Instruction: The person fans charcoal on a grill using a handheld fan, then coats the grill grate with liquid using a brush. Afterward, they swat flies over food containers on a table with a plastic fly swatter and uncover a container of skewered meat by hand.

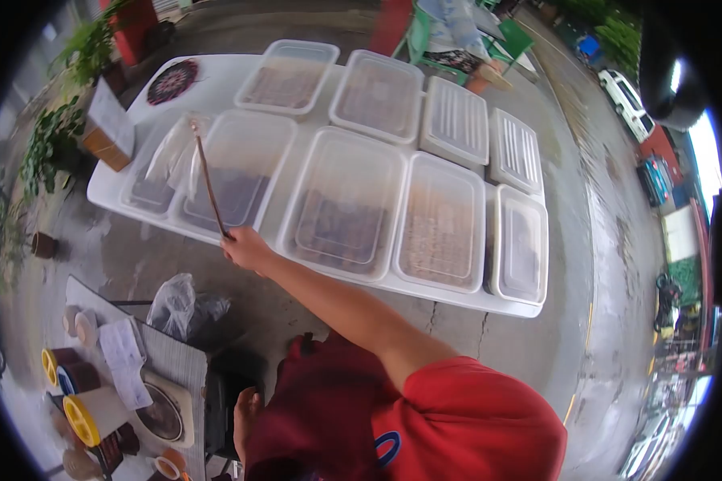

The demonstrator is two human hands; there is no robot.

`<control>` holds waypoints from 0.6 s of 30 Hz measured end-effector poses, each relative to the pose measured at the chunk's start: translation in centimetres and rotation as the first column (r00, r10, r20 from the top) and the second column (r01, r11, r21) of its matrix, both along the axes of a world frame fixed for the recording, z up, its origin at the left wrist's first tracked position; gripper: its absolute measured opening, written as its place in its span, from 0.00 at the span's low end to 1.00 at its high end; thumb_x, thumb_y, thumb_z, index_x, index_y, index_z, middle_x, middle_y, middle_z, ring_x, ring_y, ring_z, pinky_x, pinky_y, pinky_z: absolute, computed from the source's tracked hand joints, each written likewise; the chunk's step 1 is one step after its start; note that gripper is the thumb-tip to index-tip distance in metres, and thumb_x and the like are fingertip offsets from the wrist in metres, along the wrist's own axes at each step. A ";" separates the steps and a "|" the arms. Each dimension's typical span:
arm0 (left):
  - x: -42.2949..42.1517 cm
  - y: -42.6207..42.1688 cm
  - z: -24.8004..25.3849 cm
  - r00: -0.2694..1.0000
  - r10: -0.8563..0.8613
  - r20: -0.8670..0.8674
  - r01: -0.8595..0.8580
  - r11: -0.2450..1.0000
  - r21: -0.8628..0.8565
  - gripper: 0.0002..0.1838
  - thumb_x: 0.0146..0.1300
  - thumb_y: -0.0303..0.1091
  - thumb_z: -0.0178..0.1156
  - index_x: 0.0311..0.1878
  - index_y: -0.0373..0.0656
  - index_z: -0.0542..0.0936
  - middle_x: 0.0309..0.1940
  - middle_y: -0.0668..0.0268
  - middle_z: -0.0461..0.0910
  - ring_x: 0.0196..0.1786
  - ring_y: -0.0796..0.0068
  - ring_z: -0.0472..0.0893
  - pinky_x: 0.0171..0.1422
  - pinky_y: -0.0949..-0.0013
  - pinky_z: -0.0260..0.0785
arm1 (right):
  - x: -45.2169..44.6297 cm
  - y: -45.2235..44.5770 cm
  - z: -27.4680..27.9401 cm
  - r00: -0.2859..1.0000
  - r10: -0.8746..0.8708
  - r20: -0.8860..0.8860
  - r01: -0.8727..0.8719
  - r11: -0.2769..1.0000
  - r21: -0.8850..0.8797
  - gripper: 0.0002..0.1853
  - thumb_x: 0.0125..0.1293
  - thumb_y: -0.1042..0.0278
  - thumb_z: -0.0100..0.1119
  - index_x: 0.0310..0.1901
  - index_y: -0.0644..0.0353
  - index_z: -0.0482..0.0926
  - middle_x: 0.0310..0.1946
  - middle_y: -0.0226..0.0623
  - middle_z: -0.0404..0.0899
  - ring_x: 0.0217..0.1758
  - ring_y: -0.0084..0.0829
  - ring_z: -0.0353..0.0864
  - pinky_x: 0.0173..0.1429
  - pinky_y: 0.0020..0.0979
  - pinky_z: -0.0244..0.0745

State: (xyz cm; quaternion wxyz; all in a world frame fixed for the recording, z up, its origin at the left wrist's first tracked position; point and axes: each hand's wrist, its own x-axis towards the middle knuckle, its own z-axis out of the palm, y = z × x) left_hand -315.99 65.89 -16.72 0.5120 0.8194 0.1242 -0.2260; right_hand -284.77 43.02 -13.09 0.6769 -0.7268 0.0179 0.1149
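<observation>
My right hand (pixel 247 248) is closed around the lower end of a thin brown stick with clear plastic strips tied at its tip, like a fly whisk (pixel 208 180). The strips (pixel 172 156) hang over the left end of the white table, above a lidded clear plastic container (pixel 241 168). Low in the view, beside the dark red cloth on my lap, my left hand (pixel 249 413) is partly visible; its fingers are too hidden to read. Several more lidded containers, such as one holding dark contents (pixel 345 208) and one holding tan contents (pixel 440 224), stand on the table.
A round woven mat (pixel 172 82) and a propped cardboard sign (pixel 108 128) are at the table's left end. On a side table sit yellow-lidded jars (pixel 96 415), papers (pixel 126 361) and a weighing scale (pixel 164 409). Behind, a person's legs (pixel 477 68) show by green chairs.
</observation>
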 end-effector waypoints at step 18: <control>5.7 -6.8 -0.6 0.930 -0.330 -0.163 0.322 0.944 -0.075 0.24 0.66 0.40 0.57 0.60 0.35 0.69 0.49 0.51 0.78 0.52 0.59 0.78 0.57 0.62 0.68 | -20.7 -16.7 -12.1 0.877 0.341 -0.338 -0.477 0.697 -0.535 0.13 0.60 0.57 0.57 0.34 0.60 0.81 0.34 0.48 0.82 0.40 0.50 0.81 0.44 0.47 0.74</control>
